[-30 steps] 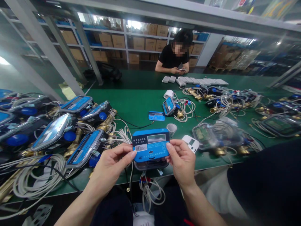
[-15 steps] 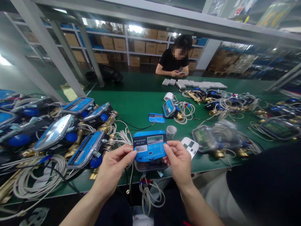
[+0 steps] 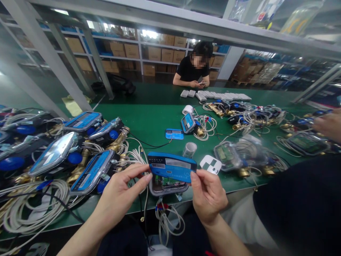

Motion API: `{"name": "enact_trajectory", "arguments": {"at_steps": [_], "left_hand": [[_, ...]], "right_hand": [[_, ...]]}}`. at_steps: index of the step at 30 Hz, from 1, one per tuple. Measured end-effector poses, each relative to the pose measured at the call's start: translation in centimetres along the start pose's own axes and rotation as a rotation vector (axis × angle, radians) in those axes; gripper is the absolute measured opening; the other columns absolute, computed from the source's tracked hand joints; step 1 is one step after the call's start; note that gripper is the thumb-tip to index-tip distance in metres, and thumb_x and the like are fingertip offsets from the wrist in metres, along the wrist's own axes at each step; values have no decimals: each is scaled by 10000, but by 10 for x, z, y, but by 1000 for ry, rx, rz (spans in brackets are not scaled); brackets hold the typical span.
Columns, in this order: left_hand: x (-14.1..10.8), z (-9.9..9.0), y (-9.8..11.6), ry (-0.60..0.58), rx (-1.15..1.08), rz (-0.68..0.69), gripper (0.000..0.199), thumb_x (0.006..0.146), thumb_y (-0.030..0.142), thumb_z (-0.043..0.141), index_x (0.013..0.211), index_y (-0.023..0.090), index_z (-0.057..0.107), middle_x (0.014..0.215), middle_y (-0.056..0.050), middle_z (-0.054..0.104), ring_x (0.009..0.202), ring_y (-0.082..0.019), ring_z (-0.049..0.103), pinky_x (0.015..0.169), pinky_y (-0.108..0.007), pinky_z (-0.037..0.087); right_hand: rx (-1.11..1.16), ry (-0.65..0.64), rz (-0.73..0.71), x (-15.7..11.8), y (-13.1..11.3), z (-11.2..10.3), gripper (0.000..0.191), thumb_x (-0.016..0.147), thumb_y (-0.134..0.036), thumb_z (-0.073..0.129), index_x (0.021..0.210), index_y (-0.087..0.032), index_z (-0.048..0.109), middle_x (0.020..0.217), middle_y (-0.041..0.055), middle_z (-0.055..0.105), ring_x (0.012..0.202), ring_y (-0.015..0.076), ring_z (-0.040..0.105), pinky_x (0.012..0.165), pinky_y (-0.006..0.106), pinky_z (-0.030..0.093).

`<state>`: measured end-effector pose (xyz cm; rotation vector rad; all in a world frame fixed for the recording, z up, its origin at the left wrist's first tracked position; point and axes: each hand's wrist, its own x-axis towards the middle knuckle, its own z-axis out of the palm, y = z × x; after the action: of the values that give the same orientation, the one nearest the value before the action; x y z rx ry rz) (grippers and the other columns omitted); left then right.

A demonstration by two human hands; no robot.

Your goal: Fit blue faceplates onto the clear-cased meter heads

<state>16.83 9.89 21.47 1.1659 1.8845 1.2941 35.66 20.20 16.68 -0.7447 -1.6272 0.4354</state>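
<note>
2 hands [image 3: 122, 188] [image 3: 209, 195] pinch 1 faceplate [image 3: 173, 168] over 1 case [image 3: 168, 192].

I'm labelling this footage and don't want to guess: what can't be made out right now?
All in the head view:
Back of the blue panel: faces away from the camera.
Far part of the case: covered by the panel.
Panel's small print: too small.
Another person's hand: blurred, cut off by the right edge.

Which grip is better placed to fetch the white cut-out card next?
Right, probably: the white card lies just beyond the right grip, while the left grip is farther off. Both hold the blue panel, so right must release first.
</note>
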Motion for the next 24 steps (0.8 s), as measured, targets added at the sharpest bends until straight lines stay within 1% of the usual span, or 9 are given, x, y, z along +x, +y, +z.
{"name": "enact_trajectory", "arguments": {"at_steps": [3, 5, 8, 13, 16, 18, 20, 22, 24], "left_hand": [[-7, 11, -3, 90, -83, -72, 357, 773, 504, 697, 1013, 251, 769, 1050, -42, 746, 997, -252, 676, 875, -327, 547], [-13, 19, -7, 196, -96, -128, 357, 747, 522, 723, 973, 251, 774, 944, -24, 757, 841, -219, 693, 762, -292, 560], [-18, 25, -13, 334, 69, -119, 296, 744, 539, 732, 852, 267, 774, 792, 20, 734, 662, -161, 640, 654, -251, 506], [-21, 26, -16, 264, 209, 90, 232, 805, 497, 711, 755, 271, 727, 760, 59, 707, 642, -120, 616, 612, -208, 454], [-24, 31, -13, 269, 307, 282, 161, 866, 378, 676, 775, 245, 677, 758, 48, 683, 628, -108, 601, 600, -204, 446], [-28, 36, -11, 304, 391, 458, 79, 874, 245, 663, 802, 224, 638, 765, 29, 669, 676, -114, 610, 661, -210, 456], [-34, 42, -11, 334, 444, 607, 92, 853, 130, 657, 842, 209, 610, 780, 9, 661, 740, -126, 618, 739, -228, 462], [-39, 46, -14, 335, 461, 637, 122, 848, 98, 653, 865, 205, 596, 781, 1, 652, 755, -129, 616, 755, -237, 463], [-43, 49, -21, 338, 462, 535, 87, 875, 141, 637, 853, 212, 592, 772, 1, 640, 733, -128, 609, 731, -237, 469]], "right_hand": [[51, -28, 148, -4, -3, 0, 91, 849, -193, 692, 923, -244, 683, 765, 3, 731, 574, 161, 670, 613, 290, 571], [105, -40, 247, -6, -5, 0, 52, 857, -223, 688, 905, -241, 683, 736, 3, 714, 562, 160, 657, 589, 291, 564], [170, -40, 341, -7, -7, -3, 31, 864, -254, 682, 887, -235, 672, 686, -13, 687, 500, 135, 616, 517, 264, 535], [300, -74, 467, -8, -4, -11, 61, 869, -285, 674, 843, -232, 657, 607, -39, 638, 436, 111, 573, 423, 227, 477], [374, -110, 564, -6, -1, -14, 69, 852, -282, 683, 872, -225, 650, 614, -45, 641, 465, 111, 597, 457, 222, 500], [450, -160, 689, -5, 1, -15, 185, 823, -286, 707, 979, -222, 631, 630, -52, 656, 504, 119, 632, 530, 236, 550], [549, -207, 857, -4, 3, -15, 387, 776, -308, 747, 1112, -228, 573, 639, -56, 678, 536, 139, 665, 569, 261, 581], [606, -236, 988, -5, 5, -17, 442, 738, -346, 779, 1098, -211, 560, 630, -39, 694, 532, 158, 673, 547, 274, 585], [572, -282, 1018, -9, 6, -21, 317, 743, -383, 775, 922, -184, 607, 622, -4, 700, 534, 162, 669, 548, 279, 580]]}}
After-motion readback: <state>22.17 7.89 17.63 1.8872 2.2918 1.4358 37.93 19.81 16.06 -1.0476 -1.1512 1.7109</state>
